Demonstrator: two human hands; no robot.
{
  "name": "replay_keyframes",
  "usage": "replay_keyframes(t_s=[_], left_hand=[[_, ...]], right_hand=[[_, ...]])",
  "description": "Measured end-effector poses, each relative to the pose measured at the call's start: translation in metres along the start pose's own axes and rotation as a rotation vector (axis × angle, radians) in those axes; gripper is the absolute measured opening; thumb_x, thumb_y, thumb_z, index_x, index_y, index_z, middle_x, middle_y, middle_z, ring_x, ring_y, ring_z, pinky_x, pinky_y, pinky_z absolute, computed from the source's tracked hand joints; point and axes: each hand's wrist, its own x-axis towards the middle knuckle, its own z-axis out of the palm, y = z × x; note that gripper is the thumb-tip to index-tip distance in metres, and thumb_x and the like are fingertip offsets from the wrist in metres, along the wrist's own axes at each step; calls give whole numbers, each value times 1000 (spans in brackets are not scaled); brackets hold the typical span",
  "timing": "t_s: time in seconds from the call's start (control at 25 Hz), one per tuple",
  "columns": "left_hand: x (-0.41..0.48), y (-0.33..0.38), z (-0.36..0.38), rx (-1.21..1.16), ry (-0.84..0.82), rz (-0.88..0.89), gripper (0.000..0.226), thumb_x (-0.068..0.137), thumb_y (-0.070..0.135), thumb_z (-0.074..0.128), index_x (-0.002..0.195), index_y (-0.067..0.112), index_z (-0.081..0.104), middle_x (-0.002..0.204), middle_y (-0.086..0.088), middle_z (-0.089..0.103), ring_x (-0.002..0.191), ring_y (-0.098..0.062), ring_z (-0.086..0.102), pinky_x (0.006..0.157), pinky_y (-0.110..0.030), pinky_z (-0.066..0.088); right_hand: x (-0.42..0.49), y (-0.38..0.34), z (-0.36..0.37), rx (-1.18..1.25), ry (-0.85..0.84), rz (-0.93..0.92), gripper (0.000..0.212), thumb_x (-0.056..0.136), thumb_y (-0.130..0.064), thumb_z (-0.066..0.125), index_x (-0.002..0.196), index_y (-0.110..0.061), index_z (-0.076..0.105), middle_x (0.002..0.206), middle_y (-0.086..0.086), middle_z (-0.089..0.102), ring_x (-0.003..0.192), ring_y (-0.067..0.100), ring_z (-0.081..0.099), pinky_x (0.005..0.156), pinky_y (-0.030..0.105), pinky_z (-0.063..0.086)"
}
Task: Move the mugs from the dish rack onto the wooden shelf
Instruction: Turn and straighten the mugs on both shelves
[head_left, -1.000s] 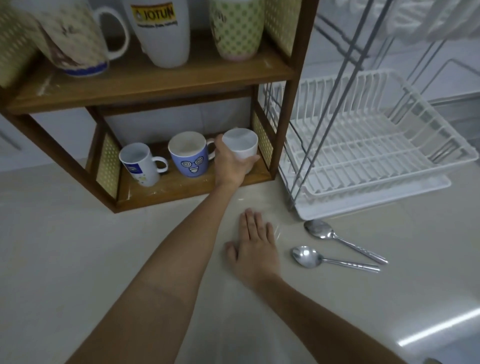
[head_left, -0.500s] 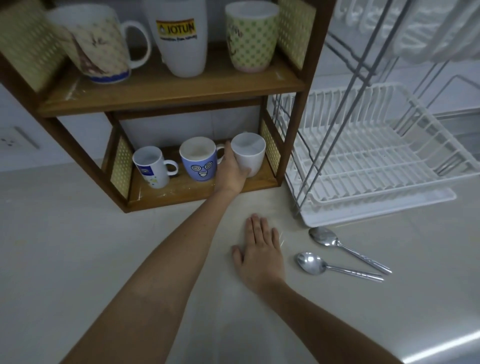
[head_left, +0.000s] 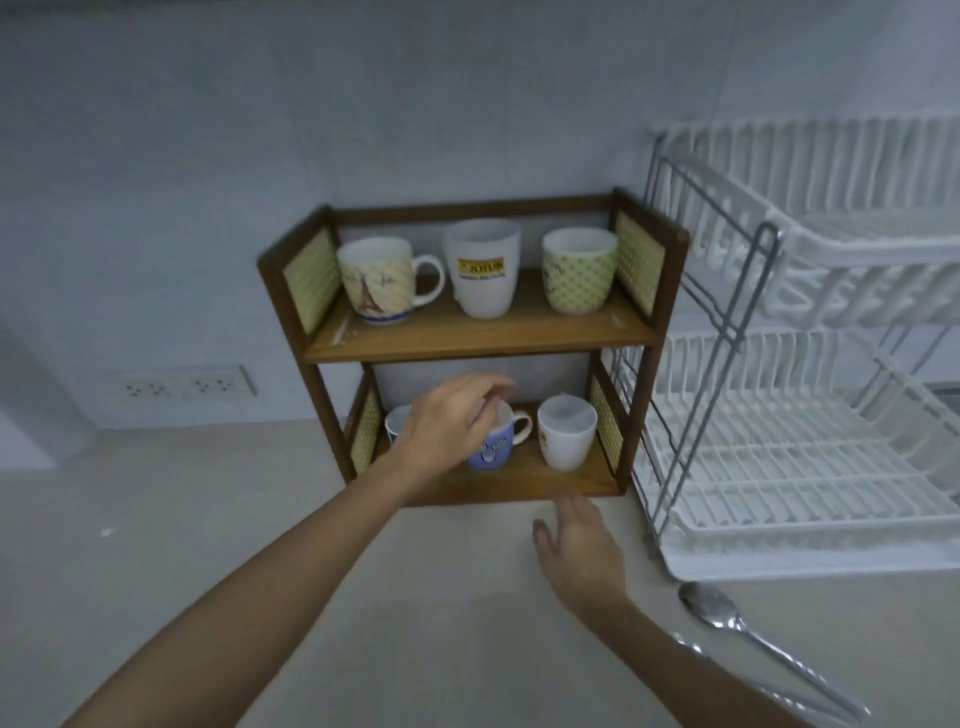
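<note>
The wooden shelf (head_left: 478, 340) has two levels. Its upper board carries a tower-print mug (head_left: 376, 283), a tall white logo mug (head_left: 483, 267) and a green patterned mug (head_left: 577, 273). On the lower board stand a white mug (head_left: 565, 431), a blue face mug (head_left: 496, 449) and a small mug (head_left: 397, 422) mostly hidden behind my left hand (head_left: 452, 423). That hand hovers in front of the blue mug, fingers loosely spread, holding nothing. My right hand (head_left: 579, 553) is lifted just above the counter below the shelf, open. The white dish rack (head_left: 810, 364) stands to the right with no mugs in it.
Two metal spoons (head_left: 748, 636) lie on the counter right of my right arm, in front of the rack's drip tray (head_left: 779, 558). A wall socket strip (head_left: 182, 387) sits left of the shelf. Beige counter (head_left: 208, 519) stretches left and forward.
My left hand let go of the white mug, now standing alone on the lower board, and drew back left. My right hand lifted off the counter. The view tilted up.
</note>
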Motion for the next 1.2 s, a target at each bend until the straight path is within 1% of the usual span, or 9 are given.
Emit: replay_keyframes(t_s=[0.16,0.24,0.32,0.4,0.48,0.64,0.76,0.96,1.2], left_hand=[[49,-6,-69,219,219,124,24,86,7,59,108,4,67,102,-10,71,96,-24,65,85,-34,51],[78,-16,-91,297,203,-51,34,86,10,59,119,5,61,117,-14,65,109,-29,59,94,-37,46],[106,-29,-109,357,-3,-302,50,89,20,57,136,10,47,139,-15,50,127,-30,47,105,-39,40],[132,-41,-124,427,-326,-492,61,91,32,56,145,14,34,150,-13,38,134,-30,40,108,-39,39],[148,-51,-131,503,-579,-543,64,92,38,54,146,15,31,150,-11,39,132,-29,43,106,-38,41],[158,-64,-132,566,-757,-529,70,94,47,46,151,18,17,157,-8,28,139,-28,33,112,-37,32],[161,-70,-135,517,-797,-527,71,93,50,46,152,24,15,159,-4,23,141,-27,29,110,-36,30],[164,-78,-141,492,-768,-476,66,86,58,53,142,26,36,145,-6,45,126,-28,47,92,-34,42],[169,-66,-127,902,-582,-657,91,74,86,25,121,15,59,107,-6,62,98,-24,58,73,-30,41]], right_hand=[[60,-57,-78,117,427,-308,21,84,-23,57,101,-16,65,94,2,68,88,23,60,65,29,46],[91,-85,-117,132,536,-423,22,85,-28,50,98,-18,64,90,-2,66,83,17,56,61,25,41],[129,-112,-151,129,559,-467,24,85,-29,49,101,-17,64,95,1,66,89,20,56,67,28,42],[173,-135,-182,-5,432,-427,33,86,-32,52,114,-17,62,113,7,64,105,27,54,82,36,45],[214,-153,-207,-187,79,-375,52,87,-42,52,135,-22,48,138,7,51,124,30,45,98,43,43],[260,-172,-212,-298,-427,-394,82,85,-48,60,151,-24,19,157,4,27,139,27,32,110,42,33],[272,-175,-199,-383,-509,-410,87,82,-50,62,152,-24,17,159,1,25,141,25,29,111,39,31],[276,-177,-197,-402,-480,-456,87,80,-49,65,151,-22,22,158,2,27,140,26,30,107,37,31],[271,-182,-203,-442,-470,-483,87,81,-48,68,151,-19,25,156,3,30,138,26,32,104,35,32]])
